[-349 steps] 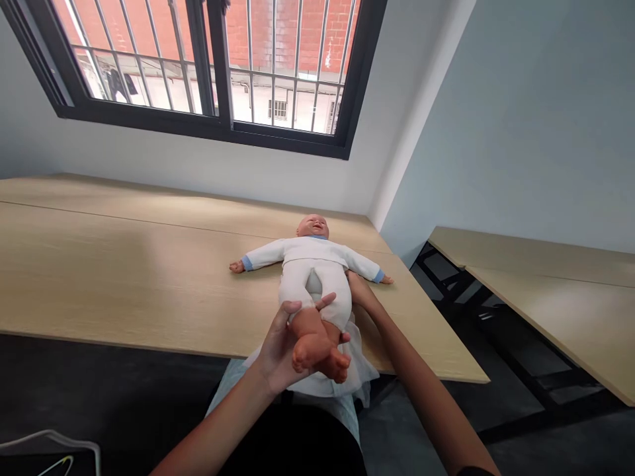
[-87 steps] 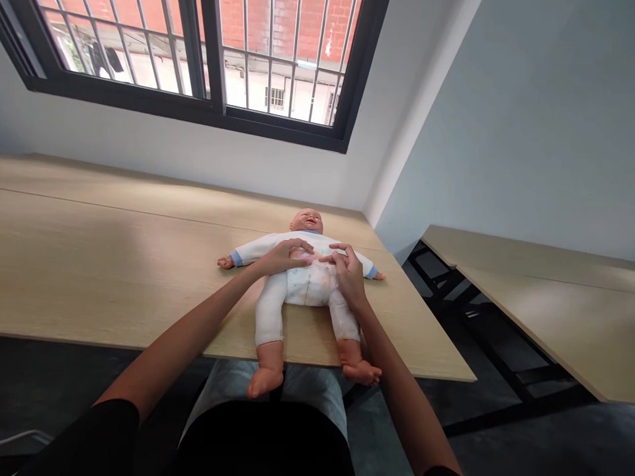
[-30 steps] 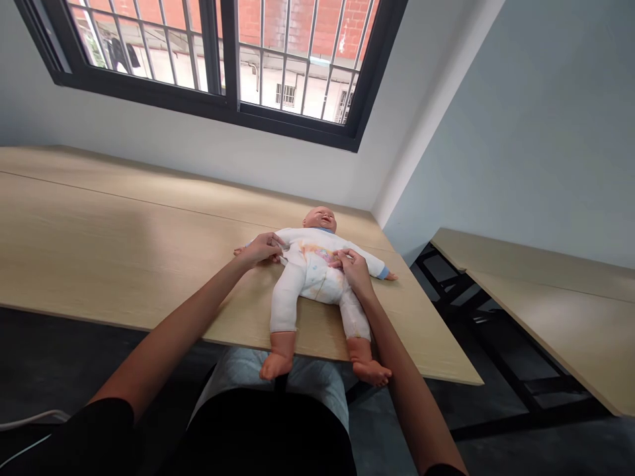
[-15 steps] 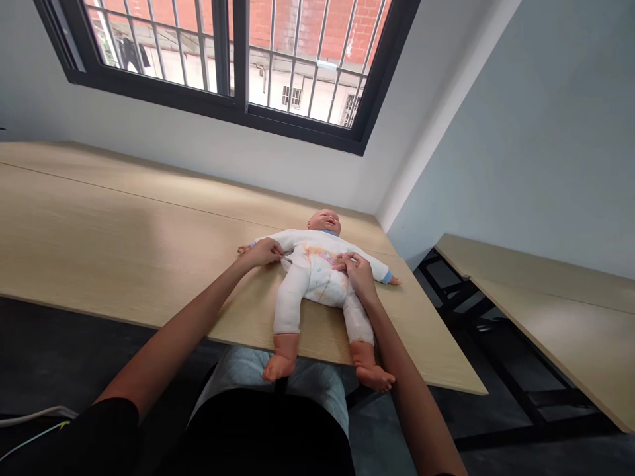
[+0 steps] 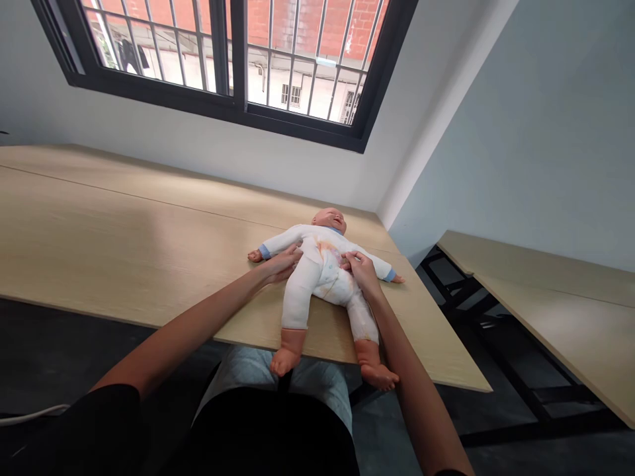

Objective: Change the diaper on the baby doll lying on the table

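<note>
A baby doll [image 5: 297, 291] lies on its back with its feet past the table's front edge. It wears a white suit with blue cuffs and, over that, a white diaper [image 5: 333, 285] with a coloured print at the waist. At the doll's hip on the left side of the view, my left hand [image 5: 284, 264] lies with its fingers stretched against the side of the diaper; the fingertips are partly hidden. My right hand [image 5: 361, 268] is closed at the opposite side of the waist, thumb and fingers pinching the diaper's front edge.
The doll rests near the right end of a long wooden table [image 5: 124, 244]. Across a gap to the right stands another table [image 5: 555, 297] on black legs. A barred window [image 5: 233, 99] is in the wall behind.
My left hand has loosened its pinch at the diaper's side and moved slightly right and down, fingers now stretched. The doll has shifted a little to the right. My right hand keeps its place at the waist.
</note>
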A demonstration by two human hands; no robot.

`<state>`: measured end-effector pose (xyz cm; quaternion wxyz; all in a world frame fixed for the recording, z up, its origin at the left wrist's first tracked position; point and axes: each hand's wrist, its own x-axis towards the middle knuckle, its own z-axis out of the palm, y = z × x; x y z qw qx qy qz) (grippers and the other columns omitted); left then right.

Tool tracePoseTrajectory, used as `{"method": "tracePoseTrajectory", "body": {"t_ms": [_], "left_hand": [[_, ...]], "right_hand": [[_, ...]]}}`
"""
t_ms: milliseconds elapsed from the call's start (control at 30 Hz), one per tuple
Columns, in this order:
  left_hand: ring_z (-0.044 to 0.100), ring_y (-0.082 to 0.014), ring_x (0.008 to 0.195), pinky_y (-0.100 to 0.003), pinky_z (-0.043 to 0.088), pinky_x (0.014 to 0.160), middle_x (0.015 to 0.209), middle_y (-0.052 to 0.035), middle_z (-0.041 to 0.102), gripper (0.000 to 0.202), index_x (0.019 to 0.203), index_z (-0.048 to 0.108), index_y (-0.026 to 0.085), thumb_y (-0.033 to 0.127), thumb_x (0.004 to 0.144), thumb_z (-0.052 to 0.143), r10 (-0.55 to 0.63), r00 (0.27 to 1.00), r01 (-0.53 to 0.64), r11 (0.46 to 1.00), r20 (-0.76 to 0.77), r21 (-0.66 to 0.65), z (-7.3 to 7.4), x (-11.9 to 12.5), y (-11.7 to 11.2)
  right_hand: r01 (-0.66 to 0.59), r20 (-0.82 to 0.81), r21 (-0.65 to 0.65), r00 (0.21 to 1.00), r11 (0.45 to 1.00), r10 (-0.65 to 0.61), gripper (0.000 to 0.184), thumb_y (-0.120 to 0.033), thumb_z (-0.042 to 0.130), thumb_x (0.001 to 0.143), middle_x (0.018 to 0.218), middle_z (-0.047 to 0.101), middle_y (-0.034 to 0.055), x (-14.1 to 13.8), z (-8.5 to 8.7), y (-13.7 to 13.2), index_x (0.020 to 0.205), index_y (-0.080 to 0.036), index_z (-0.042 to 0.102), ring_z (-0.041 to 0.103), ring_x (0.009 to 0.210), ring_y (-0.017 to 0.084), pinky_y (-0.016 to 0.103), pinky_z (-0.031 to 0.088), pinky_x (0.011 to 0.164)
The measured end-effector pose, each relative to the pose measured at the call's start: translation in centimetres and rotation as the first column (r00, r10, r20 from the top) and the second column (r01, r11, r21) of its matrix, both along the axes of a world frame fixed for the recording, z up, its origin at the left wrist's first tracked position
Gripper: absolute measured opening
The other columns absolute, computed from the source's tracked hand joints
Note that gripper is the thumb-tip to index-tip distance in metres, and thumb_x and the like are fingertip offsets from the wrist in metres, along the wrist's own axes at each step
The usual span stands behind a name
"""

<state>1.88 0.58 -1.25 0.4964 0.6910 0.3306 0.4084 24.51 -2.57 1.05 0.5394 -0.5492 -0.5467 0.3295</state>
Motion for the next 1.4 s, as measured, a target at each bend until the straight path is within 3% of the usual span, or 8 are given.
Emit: {"method": "tracePoseTrajectory", "body": {"t_ms": [267,400,600,867,1033,1133,1233,1400], "left_hand": [[0.071,-0.0234,0.092,-0.031,0.057,0.077,0.102,-0.0084,0.071,0.061,0.129,0.05,0.023,0.043,0.077,0.075,-0.073,0.967,0.167,0.907,0.245,-0.387,-0.1,-0.2,0.8],[0.068,-0.0172,0.078,-0.026,0.054,0.068,0.089,-0.0025,0.069,0.059,0.117,0.056,0.02,0.04,0.069,0.084,-0.132,0.972,0.2,0.899,0.194,-0.391,1.7,-2.4,1.1],[0.057,-0.0085,0.059,-0.021,0.048,0.057,0.071,0.0017,0.063,0.05,0.097,0.067,0.015,0.031,0.056,0.092,0.001,1.0,-0.006,0.967,-0.02,-0.253,4.5,-5.7,1.4],[0.058,-0.0116,0.06,-0.024,0.046,0.056,0.065,-0.0029,0.065,0.03,0.085,0.07,0.012,0.031,0.064,0.082,0.087,0.995,-0.095,0.968,-0.045,-0.234,5.0,-7.7,1.8],[0.057,-0.0113,0.058,-0.022,0.044,0.053,0.061,0.0025,0.059,0.032,0.099,0.069,0.015,0.023,0.068,0.073,0.145,0.987,-0.154,0.975,-0.067,-0.163,5.3,-8.1,1.8],[0.058,-0.0106,0.062,-0.023,0.049,0.061,0.07,0.0042,0.057,0.039,0.108,0.066,0.019,0.026,0.071,0.072,0.109,0.994,-0.11,0.993,-0.029,-0.041,5.9,-7.9,1.4],[0.059,-0.0112,0.07,-0.024,0.051,0.067,0.078,0.0033,0.058,0.04,0.11,0.063,0.02,0.033,0.074,0.073,-0.005,0.999,0.003,0.998,0.032,0.057,6.3,-7.0,0.6],[0.061,-0.0146,0.082,-0.021,0.046,0.065,0.091,-0.002,0.063,0.033,0.107,0.058,0.02,0.034,0.079,0.07,-0.11,0.994,0.107,0.982,0.008,0.156,5.6,-3.9,-0.5]], "right_hand": [[0.001,-0.033,-0.041,0.999,0.999,-0.003,0.037,-0.054,0.06,0.067,0.055,0.06,-0.0003,0.4,0.2,0.1,0.077,-0.018,0.061,0.054,0.054,0.017,0.029,0.041,0.06],[0.012,-0.074,-0.056,0.997,0.998,-0.017,0.036,-0.051,0.06,0.067,0.053,0.059,-0.0008,0.2,0.2,0.0,0.08,-0.017,0.063,0.056,0.055,0.018,0.028,0.042,0.06],[-0.022,-0.073,-0.031,0.997,0.999,0.019,0.037,-0.051,0.06,0.071,0.056,0.063,0.0015,0.0,0.0,-0.3,0.084,-0.017,0.064,0.062,0.062,0.02,0.03,0.046,0.068],[0.028,0.095,0.043,0.995,0.999,-0.032,0.044,-0.058,0.057,0.074,0.057,0.062,0.0028,-0.1,0.2,-0.6,0.087,-0.016,0.063,0.06,0.06,0.022,0.033,0.046,0.066],[-0.297,0.557,0.279,0.825,0.913,0.098,0.033,-0.048,0.06,0.085,0.105,0.071,0.0065,-2.1,3.0,-1.0,0.103,-0.022,0.07,0.063,0.102,0.026,0.041,0.044,0.097],[-0.515,0.737,0.166,0.631,0.841,0.241,0.039,-0.045,0.064,0.088,0.132,0.061,0.0065,-5.1,4.0,-0.4,0.122,-0.024,0.066,0.052,0.126,0.029,0.046,0.034,0.11],[-0.472,0.836,-0.003,0.482,0.882,0.26,0.047,-0.036,0.068,0.086,0.136,0.057,0.0148,-8.2,3.5,0.4,0.129,-0.017,0.061,0.045,0.132,0.035,0.055,0.025,0.115],[-0.452,0.758,-0.056,0.562,0.89,0.332,0.065,-0.028,0.073,0.077,0.144,0.049,0.0145,-10.2,2.3,1.6,0.137,-0.019,0.049,0.042,0.136,0.034,0.067,0.015,0.114]]}}
